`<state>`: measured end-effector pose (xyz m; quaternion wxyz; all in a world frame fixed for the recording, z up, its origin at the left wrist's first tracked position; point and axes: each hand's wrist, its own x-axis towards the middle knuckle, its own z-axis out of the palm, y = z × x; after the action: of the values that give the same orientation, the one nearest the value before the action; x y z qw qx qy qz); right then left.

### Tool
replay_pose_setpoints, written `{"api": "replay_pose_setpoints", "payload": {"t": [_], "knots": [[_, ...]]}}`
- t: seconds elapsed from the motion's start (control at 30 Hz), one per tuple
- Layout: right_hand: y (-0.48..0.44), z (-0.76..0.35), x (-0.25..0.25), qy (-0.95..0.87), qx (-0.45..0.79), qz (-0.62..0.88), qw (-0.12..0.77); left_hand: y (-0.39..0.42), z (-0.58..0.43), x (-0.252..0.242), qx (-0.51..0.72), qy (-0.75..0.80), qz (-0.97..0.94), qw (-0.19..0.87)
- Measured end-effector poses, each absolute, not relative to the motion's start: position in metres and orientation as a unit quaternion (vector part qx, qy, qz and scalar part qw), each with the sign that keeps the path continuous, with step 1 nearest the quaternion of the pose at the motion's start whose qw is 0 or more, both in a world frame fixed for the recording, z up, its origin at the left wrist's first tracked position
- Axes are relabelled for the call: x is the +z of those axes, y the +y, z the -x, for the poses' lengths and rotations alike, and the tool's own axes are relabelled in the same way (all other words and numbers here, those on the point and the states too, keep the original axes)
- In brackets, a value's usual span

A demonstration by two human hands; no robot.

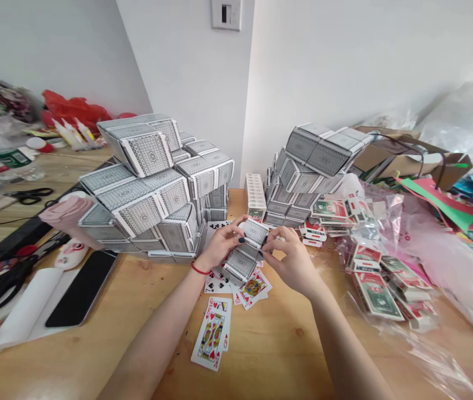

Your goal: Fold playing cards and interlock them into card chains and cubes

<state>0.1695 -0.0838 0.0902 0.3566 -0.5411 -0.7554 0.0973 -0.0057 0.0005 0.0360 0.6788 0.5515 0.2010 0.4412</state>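
Note:
Between my hands is a small block of folded playing cards, its grey patterned backs facing up. My left hand, with a red cord at the wrist, grips it from the left, thumb along the upper cube. On the other side my right hand pinches at the block's right edge; the exact fingertip contact is partly hidden. Loose face-up cards lie under and in front of the block. Nearer to me are a king of hearts and a queen card partly beneath it.
Tall stacks of card blocks stand at left and right. Red and green card boxes lie on plastic at right. A black phone, scissors and a bottle are at left.

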Motion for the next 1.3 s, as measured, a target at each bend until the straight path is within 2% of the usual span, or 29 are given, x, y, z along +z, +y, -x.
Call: {"api": "replay_pose_setpoints", "payload": {"t": [0.37,0.77,0.93,1.1,1.3], "knots": [[-0.085,-0.164,0.088,-0.752,0.070,0.558,0.344,-0.002,0.000,0.030,0.453,0.178,-0.496,0.719],[-0.086,-0.163,0.085,-0.751,0.060,0.578,0.313,-0.002,-0.001,0.035,0.443,0.181,-0.533,0.698],[-0.084,-0.163,0.081,-0.748,0.072,0.571,0.330,0.001,0.000,0.043,0.425,0.189,-0.572,0.675],[-0.083,-0.164,0.084,-0.750,0.088,0.546,0.362,0.007,0.005,0.039,0.450,0.185,-0.522,0.700],[-0.088,-0.170,0.096,-0.806,0.092,0.503,0.298,0.009,0.008,0.037,0.439,0.217,-0.439,0.754]]}}
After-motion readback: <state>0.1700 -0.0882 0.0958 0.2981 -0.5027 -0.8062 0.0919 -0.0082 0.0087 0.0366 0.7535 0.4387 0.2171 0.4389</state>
